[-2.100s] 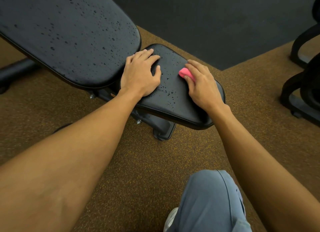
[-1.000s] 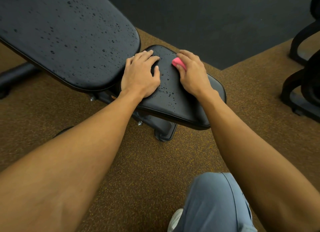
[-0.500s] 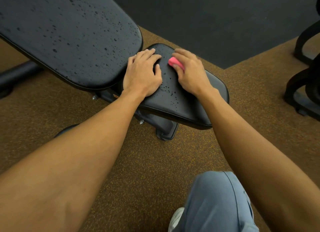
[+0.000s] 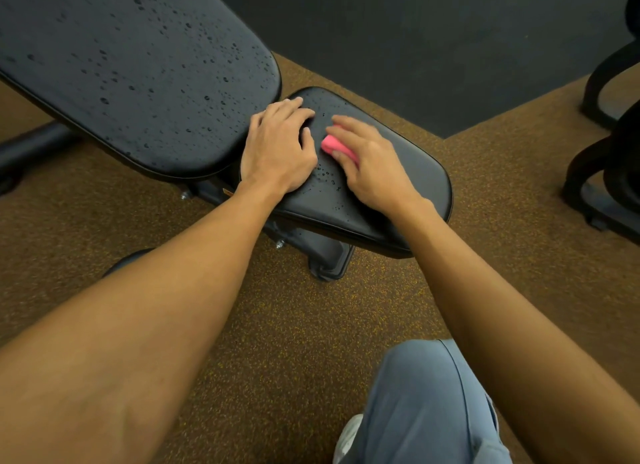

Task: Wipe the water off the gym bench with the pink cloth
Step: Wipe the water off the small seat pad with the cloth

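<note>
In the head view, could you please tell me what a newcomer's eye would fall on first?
The pink cloth stands out, bunched under the right hand on the small black seat pad. Beside it the left hand lies flat on the same pad, with water droplets between the two hands. Up left, the long back pad is speckled with many more drops.

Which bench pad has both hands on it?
The smaller seat pad, right of the long back pad: the left hand lies flat, the right hand presses the pink cloth.
</note>
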Demonstrator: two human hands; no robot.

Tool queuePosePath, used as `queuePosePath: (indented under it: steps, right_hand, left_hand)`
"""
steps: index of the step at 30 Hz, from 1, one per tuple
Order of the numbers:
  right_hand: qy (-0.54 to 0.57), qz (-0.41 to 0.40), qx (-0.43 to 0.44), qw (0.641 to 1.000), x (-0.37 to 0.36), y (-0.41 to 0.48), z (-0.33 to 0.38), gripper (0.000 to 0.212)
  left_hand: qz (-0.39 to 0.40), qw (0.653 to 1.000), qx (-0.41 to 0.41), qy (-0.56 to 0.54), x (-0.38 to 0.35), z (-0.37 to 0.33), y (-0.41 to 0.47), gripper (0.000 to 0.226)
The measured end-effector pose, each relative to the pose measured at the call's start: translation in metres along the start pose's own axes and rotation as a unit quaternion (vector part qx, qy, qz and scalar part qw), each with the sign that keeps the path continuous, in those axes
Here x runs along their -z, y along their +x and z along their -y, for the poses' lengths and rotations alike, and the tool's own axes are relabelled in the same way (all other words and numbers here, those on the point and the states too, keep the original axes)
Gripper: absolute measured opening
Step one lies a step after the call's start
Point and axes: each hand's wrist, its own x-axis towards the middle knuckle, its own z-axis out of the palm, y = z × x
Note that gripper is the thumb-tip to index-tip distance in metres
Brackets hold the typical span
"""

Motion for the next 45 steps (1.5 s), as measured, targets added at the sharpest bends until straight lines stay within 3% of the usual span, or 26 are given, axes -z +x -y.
queuePosePath:
  steps: [3,7,9,15,21,28,34,38,45]
  right_hand:
    - [-0.001,0.017,0.032,0.999,0.012,-0.021,-0.013,0.041]
    - [-0.001,-0.041,-0.066,0.997,0.011,-0.006,-0.022,0.041]
    - [0.003,-0.047,-0.076,0.996,0.002,0.001,-0.01,0.041]
    - [0.0,0.012,0.025,1.0,0.009,-0.034,-0.001,0.04]
    - [0.001,-0.052,-0.09,0.995,0.008,-0.018,-0.01,0.04]
    - [-0.009,0.009,0.024,1.0,0.012,-0.053,0.004,0.039]
    - [-0.012,-0.034,-0.088,0.995,0.017,-0.039,-0.016,0.041]
    - [0.001,-0.046,-0.109,0.993,0.009,-0.005,-0.004,0.041]
    - [0.005,0.019,0.044,0.999,0.003,-0.029,0.018,0.039]
  left_hand:
    - [-0.001,1.0,0.002,-0.002,0.0,0.0,0.001,0.045]
    - [-0.001,1.0,0.004,-0.002,0.0,0.0,0.001,0.044]
    - [-0.001,1.0,0.005,-0.001,0.0,0.0,0.001,0.044]
    - [-0.007,1.0,0.014,-0.002,0.002,0.001,-0.001,0.045]
    - [-0.008,1.0,0.02,-0.007,0.004,0.0,-0.001,0.045]
    - [0.006,0.999,0.02,-0.04,0.01,0.003,-0.009,0.044]
    - [0.022,0.998,0.014,-0.062,0.016,0.011,-0.019,0.042]
    - [-0.013,0.998,0.024,-0.059,0.011,0.01,-0.019,0.04]
    - [-0.03,0.997,0.029,-0.067,0.009,0.011,-0.018,0.038]
